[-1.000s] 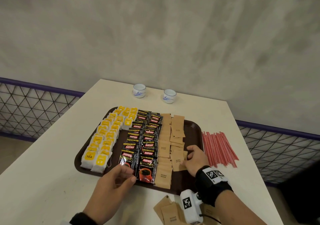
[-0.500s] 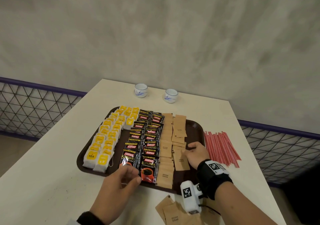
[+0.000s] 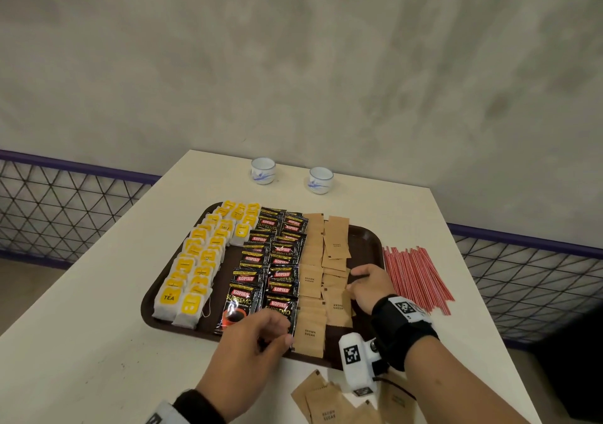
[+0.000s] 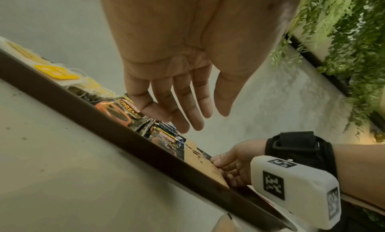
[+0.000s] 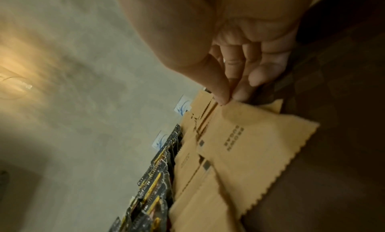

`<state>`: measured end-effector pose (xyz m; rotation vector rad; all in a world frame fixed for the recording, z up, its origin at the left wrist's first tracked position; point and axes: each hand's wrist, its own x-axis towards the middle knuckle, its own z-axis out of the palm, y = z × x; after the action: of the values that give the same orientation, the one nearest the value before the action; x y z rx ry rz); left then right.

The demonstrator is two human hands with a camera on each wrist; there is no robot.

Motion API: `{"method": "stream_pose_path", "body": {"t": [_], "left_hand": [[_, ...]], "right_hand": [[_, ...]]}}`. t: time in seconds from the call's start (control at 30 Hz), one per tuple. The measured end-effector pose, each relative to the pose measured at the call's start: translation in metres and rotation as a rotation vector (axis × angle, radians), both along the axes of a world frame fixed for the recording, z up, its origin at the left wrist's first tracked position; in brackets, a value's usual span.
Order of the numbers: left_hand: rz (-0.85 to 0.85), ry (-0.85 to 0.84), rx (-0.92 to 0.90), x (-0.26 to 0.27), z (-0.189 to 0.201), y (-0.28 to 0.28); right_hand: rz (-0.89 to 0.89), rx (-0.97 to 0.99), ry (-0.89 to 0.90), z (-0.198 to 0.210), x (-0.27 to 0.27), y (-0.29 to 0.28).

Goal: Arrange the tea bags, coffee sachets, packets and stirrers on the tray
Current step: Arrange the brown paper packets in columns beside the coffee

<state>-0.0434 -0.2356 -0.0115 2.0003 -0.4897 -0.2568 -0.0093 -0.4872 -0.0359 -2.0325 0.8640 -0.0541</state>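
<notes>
Brown tray (image 3: 365, 239) is holding tea bags (image 3: 199, 260), coffee sachets (image 3: 274, 260) | right hand (image 3: 370, 285) is pinching a sugar packet (image 5: 260, 136) | left hand (image 3: 251, 342) is hovering relaxed | stirrers (image 3: 414, 277), spare packets (image 3: 326, 404) are waiting outside.

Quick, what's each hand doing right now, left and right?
Left hand: open, fingers relaxed over the Kopiko coffee sachets, holding nothing.
Right hand: pinching a brown sugar packet on the tray.
</notes>
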Motion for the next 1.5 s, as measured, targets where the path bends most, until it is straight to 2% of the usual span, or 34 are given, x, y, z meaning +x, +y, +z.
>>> {"method": "stream_pose_path", "body": {"t": [0.1,0.2,0.3,0.4,0.53,0.6,0.73,0.83,0.93,1.1,1.2,1.3,1.37,1.4,1.43,1.5], "left_hand": [[-0.090,-0.098,0.108,0.001,0.001,-0.014],[-0.200,-0.358,0.327,-0.001,-0.002,-0.034],[-0.328,-0.501,0.519,-0.004,-0.002,-0.056],[-0.399,-0.528,0.667,-0.004,-0.015,-0.077],[-0.457,-0.501,0.800,0.002,-0.028,-0.094],[-0.472,-0.452,0.775,0.004,-0.032,-0.096],[-0.524,-0.431,0.855,0.003,-0.041,-0.100],[-0.455,-0.504,0.723,0.003,-0.044,-0.102],[-0.419,-0.560,0.753,0.004,-0.049,-0.101],[-0.439,-0.561,0.728,0.008,-0.052,-0.097],[-0.451,-0.465,0.768,0.009,-0.036,-0.094],[-0.407,-0.490,0.607,0.011,-0.034,-0.102],[-0.261,-0.327,0.331,0.008,-0.032,-0.101],[-0.236,-0.216,0.252,0.007,-0.034,-0.099],[-0.302,-0.206,0.276,0.013,-0.037,-0.098],[-0.462,-0.441,0.548,0.017,-0.029,-0.099]], "right_hand": [[0.100,-0.074,0.016,0.001,-0.005,-0.001],[0.223,-0.177,-0.039,0.005,-0.007,0.000],[0.375,-0.274,-0.059,0.016,-0.003,0.002],[0.547,-0.375,0.012,0.020,0.001,0.003],[0.590,-0.385,0.111,0.025,0.007,0.003],[0.626,-0.388,0.197,0.026,0.011,0.004],[0.580,-0.378,0.202,0.026,0.016,0.003],[0.574,-0.295,0.283,0.026,0.020,0.002],[0.449,-0.300,0.119,0.020,0.019,0.001],[0.379,-0.262,0.050,0.016,0.021,0.000],[0.362,-0.252,0.040,0.014,0.021,0.000],[0.352,-0.251,0.030,0.014,0.022,0.000],[0.341,-0.255,0.014,0.015,0.021,0.000],[0.332,-0.252,0.006,0.016,0.021,0.000],[0.327,-0.249,0.002,0.016,0.020,-0.001],[0.326,-0.252,-0.007,0.018,0.018,-0.001]]}}
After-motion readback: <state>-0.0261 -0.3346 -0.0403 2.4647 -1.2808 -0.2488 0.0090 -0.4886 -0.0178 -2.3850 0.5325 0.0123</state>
